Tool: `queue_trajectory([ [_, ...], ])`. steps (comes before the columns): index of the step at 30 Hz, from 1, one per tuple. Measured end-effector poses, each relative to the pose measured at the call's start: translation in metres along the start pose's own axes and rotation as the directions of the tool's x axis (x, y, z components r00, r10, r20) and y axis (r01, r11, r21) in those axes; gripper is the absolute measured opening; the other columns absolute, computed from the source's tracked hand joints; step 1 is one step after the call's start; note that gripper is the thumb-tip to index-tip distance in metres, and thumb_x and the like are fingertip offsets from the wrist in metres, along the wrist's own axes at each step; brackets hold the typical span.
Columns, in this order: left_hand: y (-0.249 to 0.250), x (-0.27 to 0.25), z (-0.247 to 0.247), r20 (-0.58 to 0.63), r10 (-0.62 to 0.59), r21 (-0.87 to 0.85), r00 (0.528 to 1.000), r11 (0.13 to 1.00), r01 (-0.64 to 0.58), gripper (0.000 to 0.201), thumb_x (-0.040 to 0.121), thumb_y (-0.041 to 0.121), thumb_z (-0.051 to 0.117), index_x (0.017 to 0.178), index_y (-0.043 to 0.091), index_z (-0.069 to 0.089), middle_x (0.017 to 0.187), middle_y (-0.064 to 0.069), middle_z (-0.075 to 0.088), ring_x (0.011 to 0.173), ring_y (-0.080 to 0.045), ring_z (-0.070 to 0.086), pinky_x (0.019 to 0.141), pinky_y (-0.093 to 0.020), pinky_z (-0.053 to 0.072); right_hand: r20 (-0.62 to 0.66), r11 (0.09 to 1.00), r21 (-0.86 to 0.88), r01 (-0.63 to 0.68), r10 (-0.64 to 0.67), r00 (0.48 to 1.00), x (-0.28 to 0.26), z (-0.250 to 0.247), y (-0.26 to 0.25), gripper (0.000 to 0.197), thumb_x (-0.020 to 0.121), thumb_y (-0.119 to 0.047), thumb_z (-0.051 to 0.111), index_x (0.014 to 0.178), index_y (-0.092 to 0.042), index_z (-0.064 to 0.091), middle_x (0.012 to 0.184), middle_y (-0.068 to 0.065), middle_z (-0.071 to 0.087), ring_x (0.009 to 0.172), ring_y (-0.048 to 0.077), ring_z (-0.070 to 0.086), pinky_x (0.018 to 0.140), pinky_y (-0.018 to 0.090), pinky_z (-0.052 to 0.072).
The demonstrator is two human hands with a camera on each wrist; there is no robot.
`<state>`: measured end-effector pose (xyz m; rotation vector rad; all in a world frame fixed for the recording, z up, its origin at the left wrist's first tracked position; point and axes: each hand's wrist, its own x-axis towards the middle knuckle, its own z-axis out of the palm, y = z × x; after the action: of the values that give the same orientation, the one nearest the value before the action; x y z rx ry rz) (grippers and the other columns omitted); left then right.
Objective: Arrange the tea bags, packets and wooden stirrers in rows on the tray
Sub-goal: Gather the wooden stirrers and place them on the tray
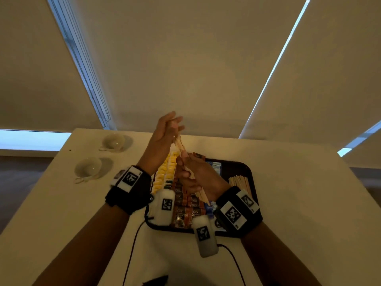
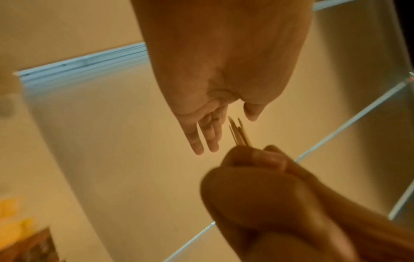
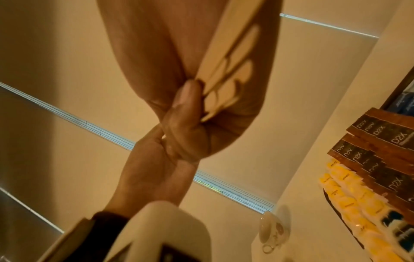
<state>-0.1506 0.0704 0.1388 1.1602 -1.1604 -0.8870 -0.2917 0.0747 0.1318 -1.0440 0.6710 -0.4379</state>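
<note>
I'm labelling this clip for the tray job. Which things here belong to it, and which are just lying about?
Belongs to the job:
- tray
- wooden stirrers gripped in the right hand, left hand open at their tips
- stirrer pile
- yellow tea bags
- brown packets
- blue packets

Lying about:
- two cups
- table

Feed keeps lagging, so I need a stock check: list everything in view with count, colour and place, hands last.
tray: one, dark, on the table in front of the person
table: one, pale
yellow tea bags: two rows, exact count unclear, left part of tray
brown packets: many, marked D2X, middle of tray
blue packets: several, far part of tray
loose stirrers: a pile, light wood, right side of tray
held stirrers: a small bunch, above the tray
cups: two, white, left on table
left hand: fingers straight, at the bunch's upper ends
right hand: grip around the bunch
</note>
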Motion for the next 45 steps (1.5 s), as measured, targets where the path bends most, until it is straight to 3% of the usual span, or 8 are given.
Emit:
queue_trajectory([
  [7, 0.004, -0.008, -0.003, 0.357, -0.057, 0.393, 0.932, 0.915, -0.094, 0.030, 0.101, 0.023, 0.037, 0.119, 0.016, 0.060, 0.114, 0.003, 0.066, 0.090, -0.003, 0.063, 0.086, -0.020, 0.046, -0.058, 0.996, -0.089, -0.005, 0.000, 0.998, -0.007, -0.002, 0.003, 0.034, 0.101, -0.039, 0.032, 0.076, -0.018, 0.041, 0.060, -0.005, 0.032, 0.038, 0.004, 0.024, 0.036, 0.014, 0.016],
  [12, -0.002, -0.022, -0.009, 0.266, -0.151, 0.129, 0.952, 0.984, 0.120, 0.062, 0.088, 0.047, 0.047, 0.143, 0.025, 0.032, 0.138, 0.009, 0.046, 0.125, -0.004, 0.047, 0.103, -0.029, 0.040, -0.138, 0.978, -0.009, 0.208, -0.207, 0.968, -0.005, 0.000, 0.001, 0.029, 0.100, -0.034, 0.032, 0.080, -0.015, 0.041, 0.064, -0.003, 0.041, 0.052, 0.009, 0.040, 0.052, 0.023, 0.036],
  [15, -0.015, -0.042, -0.005, 0.444, -0.281, 0.155, 0.851, 0.959, 0.236, 0.089, 0.071, 0.065, 0.063, 0.142, 0.026, 0.027, 0.113, 0.015, 0.062, 0.105, -0.007, 0.062, 0.090, -0.031, 0.052, -0.292, 0.948, -0.033, 0.315, -0.311, 0.905, -0.001, -0.002, -0.007, 0.032, 0.101, -0.040, 0.029, 0.091, -0.016, 0.046, 0.087, 0.005, 0.054, 0.080, 0.017, 0.054, 0.069, 0.033, 0.046],
  [22, -0.029, -0.053, 0.015, 0.471, -0.178, 0.180, 0.864, 0.978, 0.103, 0.032, 0.095, 0.036, 0.048, 0.125, 0.039, 0.036, 0.098, -0.020, 0.060, 0.075, -0.029, 0.064, 0.065, -0.040, 0.054, -0.369, 0.941, -0.230, 0.248, -0.320, 0.873, 0.008, 0.002, 0.001, 0.033, 0.101, -0.037, 0.022, 0.115, -0.019, 0.045, 0.114, -0.002, 0.048, 0.115, 0.023, 0.046, 0.097, 0.041, 0.045],
  [26, -0.039, -0.048, 0.011, 0.405, -0.091, 0.244, 0.910, 0.970, -0.012, 0.020, 0.100, 0.029, 0.037, 0.117, 0.027, 0.048, 0.080, -0.015, 0.053, 0.067, -0.009, 0.056, 0.062, -0.031, 0.049, -0.325, 0.960, -0.121, 0.252, -0.278, 0.904, 0.009, 0.000, 0.005, 0.024, 0.102, -0.033, 0.027, 0.098, -0.024, 0.049, 0.118, 0.006, 0.054, 0.102, 0.020, 0.048, 0.074, 0.024, 0.044],
  [28, -0.032, -0.045, 0.004, 0.394, -0.085, 0.445, 0.915, 0.889, -0.109, 0.023, 0.101, 0.018, 0.033, 0.120, 0.016, 0.046, 0.073, 0.006, 0.047, 0.062, 0.004, 0.053, 0.059, -0.011, 0.039, -0.291, 0.962, -0.078, 0.261, -0.272, 0.917, 0.002, -0.006, -0.001, 0.020, 0.102, -0.026, 0.035, 0.099, -0.016, 0.052, 0.116, 0.010, 0.059, 0.100, 0.019, 0.056, 0.074, 0.027, 0.049],
  [37, -0.017, -0.037, -0.011, 0.504, -0.127, 0.851, 0.854, 0.243, -0.466, 0.034, 0.101, 0.037, 0.028, 0.127, 0.020, 0.042, 0.072, 0.005, 0.052, 0.053, -0.011, 0.039, 0.045, -0.023, 0.026, -0.537, 0.928, -0.336, 0.159, -0.327, 0.778, 0.005, -0.028, -0.029, 0.049, 0.099, -0.039, 0.041, 0.074, -0.006, 0.068, 0.081, 0.018, 0.069, 0.071, 0.026, 0.066, 0.063, 0.031, 0.053],
  [45, -0.014, -0.032, -0.021, 0.524, -0.017, 0.601, 0.852, 0.716, -0.355, 0.007, 0.089, 0.028, 0.060, 0.094, 0.028, 0.066, 0.072, 0.014, 0.062, 0.058, -0.001, 0.055, 0.053, -0.012, 0.035, -0.482, 0.749, -0.647, -0.144, -0.256, 0.838, 0.007, -0.032, 0.002, 0.061, 0.095, -0.047, 0.046, 0.046, -0.011, 0.053, 0.036, -0.003, 0.052, 0.034, 0.008, 0.048, 0.046, 0.020, 0.043],
])
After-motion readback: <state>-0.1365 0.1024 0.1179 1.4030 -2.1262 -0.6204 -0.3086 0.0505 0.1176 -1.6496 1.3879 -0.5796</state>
